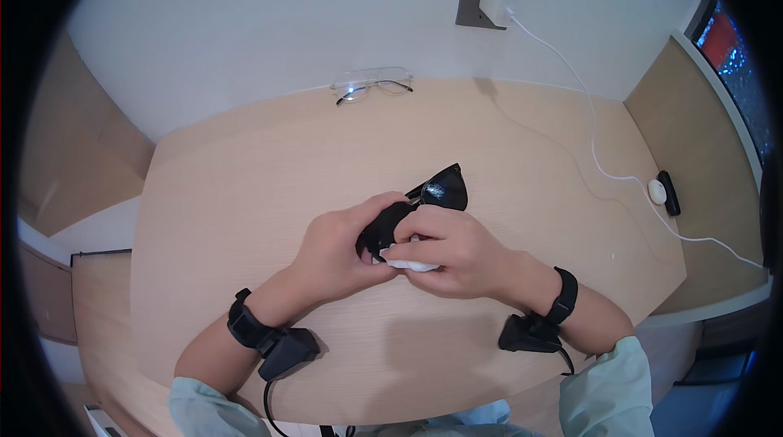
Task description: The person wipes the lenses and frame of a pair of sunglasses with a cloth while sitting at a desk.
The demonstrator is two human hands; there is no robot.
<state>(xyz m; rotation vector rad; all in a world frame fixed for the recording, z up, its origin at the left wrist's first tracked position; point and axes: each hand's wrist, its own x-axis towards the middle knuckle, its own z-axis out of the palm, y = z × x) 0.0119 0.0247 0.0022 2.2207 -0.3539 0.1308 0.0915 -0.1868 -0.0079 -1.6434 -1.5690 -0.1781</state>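
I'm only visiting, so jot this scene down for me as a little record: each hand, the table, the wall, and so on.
Left hand: holds dark sunglasses
Right hand: pinches a white wipe at the sunglasses; exact contact hidden
Wrists: a black strap on each
Table: pale wood, under both hands
Back of table: clear glasses by the wall
Wall: white charger in a dark socket
Right side: white cable running down from the charger

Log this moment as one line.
left hand: grips dark sunglasses | right hand: pinches white tissue or cloth at them | desk, far edge: eyeglasses | wall: white charger plugged in
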